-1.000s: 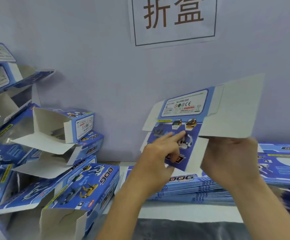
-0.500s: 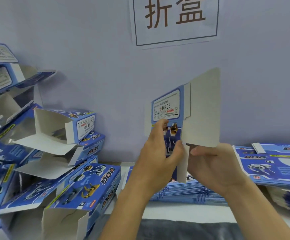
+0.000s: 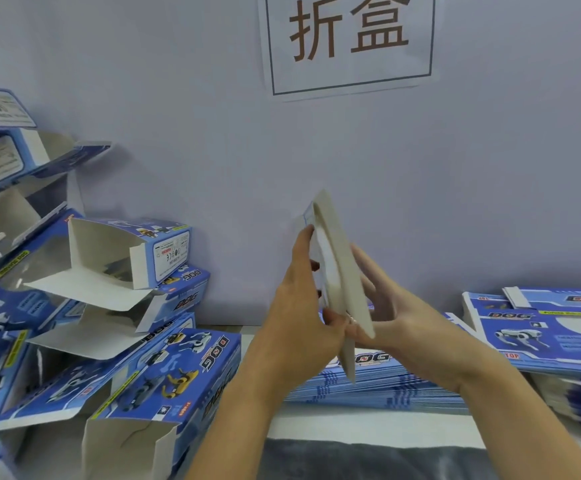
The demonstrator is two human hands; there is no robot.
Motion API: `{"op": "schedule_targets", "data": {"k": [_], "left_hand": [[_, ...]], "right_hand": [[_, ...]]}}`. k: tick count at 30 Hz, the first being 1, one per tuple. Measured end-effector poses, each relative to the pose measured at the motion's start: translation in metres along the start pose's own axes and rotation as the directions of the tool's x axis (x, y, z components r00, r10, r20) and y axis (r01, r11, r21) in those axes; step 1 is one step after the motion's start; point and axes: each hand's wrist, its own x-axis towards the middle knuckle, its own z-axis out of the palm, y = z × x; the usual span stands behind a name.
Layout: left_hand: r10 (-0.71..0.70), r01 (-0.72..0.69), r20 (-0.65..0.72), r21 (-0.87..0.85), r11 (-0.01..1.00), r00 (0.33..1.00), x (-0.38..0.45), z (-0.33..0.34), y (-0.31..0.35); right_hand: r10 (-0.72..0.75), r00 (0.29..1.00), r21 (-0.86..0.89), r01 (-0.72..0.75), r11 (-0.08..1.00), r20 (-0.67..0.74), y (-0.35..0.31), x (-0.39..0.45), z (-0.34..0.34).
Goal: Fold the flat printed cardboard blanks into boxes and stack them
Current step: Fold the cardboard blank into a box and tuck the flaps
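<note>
Flat blue-printed grey cardboard blank [image 3: 337, 278] held edge-on, upright, above stack of flat blue blanks [image 3: 396, 386]. Left hand [image 3: 303, 313] & right hand [image 3: 396, 317] press its opposite faces, fingers extended.

A heap of folded boxes [image 3: 116, 323] stands at the left against the far wall [image 3: 178, 98]. In the middle, two hands hold a cardboard blank [image 3: 339, 271] edge-on above a stack of flat blanks [image 3: 386, 386]. Another stack [image 3: 552, 337] lies right. A sign [image 3: 349, 39] hangs on the wall above.
</note>
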Motion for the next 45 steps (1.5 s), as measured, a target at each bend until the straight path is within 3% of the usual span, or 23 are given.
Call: {"op": "schedule_targets", "data": {"k": [4, 8, 11, 14, 17, 18, 20, 22, 27, 34, 37, 41, 43, 45], "left_hand": [[-0.035, 0.033, -0.061, -0.039, 0.999, 0.998, 0.0, -0.001, -0.006], [-0.208, 0.174, -0.197, -0.174, 0.969, 0.958, 0.003, 0.005, -0.008], [-0.353, 0.279, -0.316, -0.257, 0.925, 0.881, 0.006, 0.003, -0.013], [-0.349, 0.271, -0.36, -0.248, 0.93, 0.865, 0.005, -0.004, -0.008], [-0.405, 0.268, -0.369, -0.368, 0.89, 0.837, 0.005, -0.014, -0.002], [-0.401, 0.258, -0.35, -0.39, 0.884, 0.846, 0.004, -0.017, -0.001], [-0.293, 0.229, -0.326, -0.221, 0.948, 0.899, 0.001, -0.022, 0.0], [-0.266, 0.231, -0.318, -0.144, 0.962, 0.91, 0.003, -0.027, -0.004], [-0.165, 0.172, -0.201, 0.017, 0.985, 0.966, 0.003, -0.032, 0.004], [-0.025, 0.028, 0.072, -0.049, 0.998, 0.997, -0.004, -0.021, 0.012], [-0.033, 0.038, 0.155, -0.025, 0.999, 0.987, -0.007, -0.021, 0.009], [-0.049, 0.009, 0.238, 0.167, 0.986, 0.97, -0.007, -0.019, -0.002], [-0.011, -0.043, 0.222, 0.237, 0.971, 0.975, -0.006, -0.019, -0.006], [0.07, -0.096, 0.109, 0.259, 0.961, 0.992, -0.003, -0.022, -0.007]], "right_hand": [[0.114, 0.993, -0.187, -0.108, 0.976, 0.021, -0.008, -0.004, 0.006], [0.15, 0.988, -0.455, -0.112, 0.883, 0.047, -0.017, -0.003, 0.025], [0.087, 0.995, -0.484, -0.058, 0.873, 0.039, -0.015, 0.001, 0.039], [-0.012, 1.0, -0.513, 0.006, 0.859, -0.007, -0.01, 0.01, 0.049], [-0.076, 0.995, -0.586, 0.027, 0.81, -0.06, -0.005, 0.012, 0.054], [-0.095, 0.992, -0.604, 0.025, 0.797, -0.084, -0.003, 0.012, 0.054], [-0.117, 0.984, -0.615, 0.011, 0.788, -0.133, -0.001, 0.013, 0.048], [-0.177, 0.957, -0.643, -0.014, 0.766, -0.232, -0.003, 0.013, 0.036], [-0.357, 0.777, -0.648, -0.084, 0.757, -0.518, -0.014, 0.008, 0.004], [-0.368, 0.582, -0.576, -0.22, 0.787, -0.725, -0.021, 0.002, -0.004], [-0.363, 0.556, -0.552, -0.218, 0.805, -0.748, -0.023, 0.0, -0.006], [-0.339, 0.558, -0.519, -0.198, 0.832, -0.757, -0.022, 0.0, -0.006], [-0.337, 0.57, -0.518, -0.188, 0.834, -0.749, -0.022, 0.001, -0.005], [-0.338, 0.595, -0.531, -0.18, 0.828, -0.729, -0.022, 0.003, -0.006]]}}
